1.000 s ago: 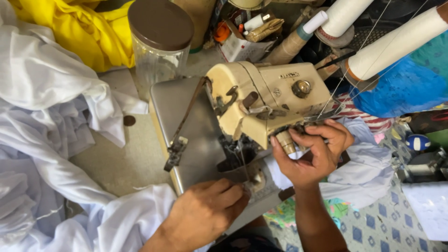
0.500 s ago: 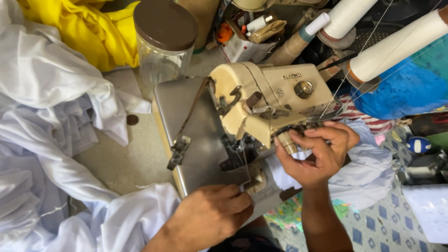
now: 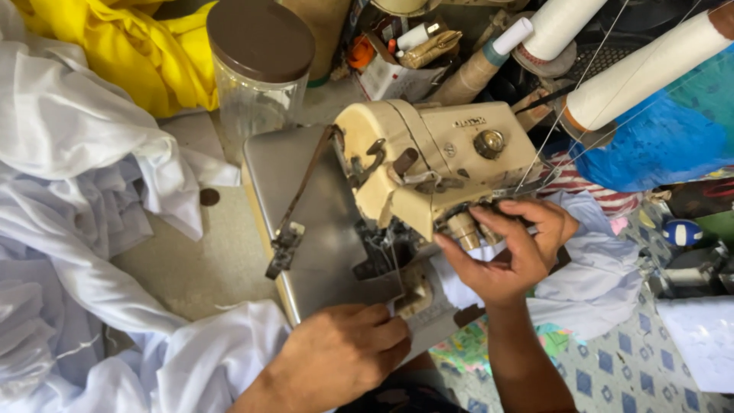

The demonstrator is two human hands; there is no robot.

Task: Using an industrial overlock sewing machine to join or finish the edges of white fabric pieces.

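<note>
- The left hand (image 3: 336, 356) lies palm down at the front edge of the machine bed, its fingers curled and pressing flat on white fabric (image 3: 183, 359) just beside the presser foot (image 3: 413, 294); it grips nothing that shows.
- The right hand (image 3: 512, 248) reaches in from the right, fingers bent and narrowly spread around the small round tension knobs (image 3: 466, 229) under the head of the machine, fingertips touching them; whether it pinches a thread I cannot tell.
- Between the two hands stands the overlock sewing machine (image 3: 436, 157): a cream, rounded metal body with worn paint, a round metal dial on its side, and dark levers at the front.
- Its smooth, grey metal bed plate (image 3: 306, 199) lies flat to the left, crossed by a thin brown strap ending in a small metal clip.
- The white fabric is soft and crumpled, piled in folds across the left of the tabletop (image 3: 199, 260), whose bare part is dull and beige.
- A clear glass jar (image 3: 256, 84) with a round brown lid stands upright behind the bed plate.
- Yellow cloth (image 3: 130, 53) is bunched at the top left.
- Large white thread cones (image 3: 642, 73) lean at the top right, thin threads running down to the machine.
- Blue cloth (image 3: 665, 145) lies below the cones.
</note>
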